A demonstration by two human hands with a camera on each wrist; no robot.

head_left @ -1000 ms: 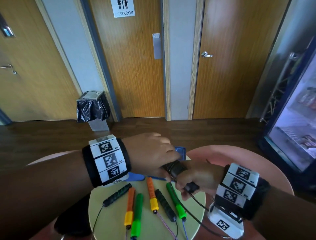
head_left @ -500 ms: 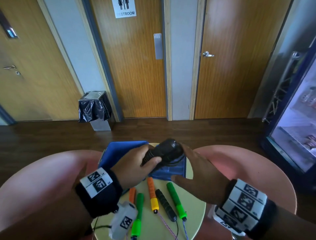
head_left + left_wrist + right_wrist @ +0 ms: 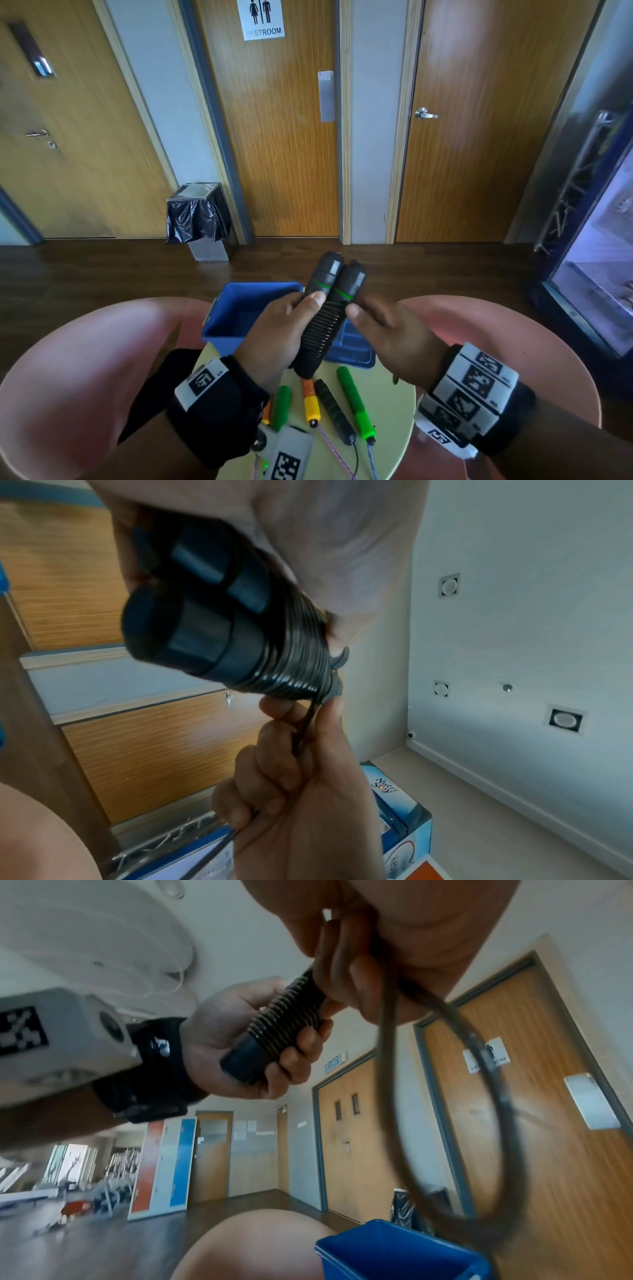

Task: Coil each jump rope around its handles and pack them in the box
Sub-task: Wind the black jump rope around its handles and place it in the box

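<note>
A round yellow-green tabletop (image 3: 394,442) carries a blue plastic box (image 3: 239,310) at its far edge. Nearer, loose jump-rope handles lie side by side: green handle (image 3: 282,407), orange handle (image 3: 311,404), black ribbed handle (image 3: 334,413), long green handle (image 3: 354,407). Two pink round seats (image 3: 85,370) flank it.

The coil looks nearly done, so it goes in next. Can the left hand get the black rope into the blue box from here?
Probably yes. The left hand grips the black rope just above the blue box, whose open top has nothing over it. The right hand holds the loose loop.
</note>
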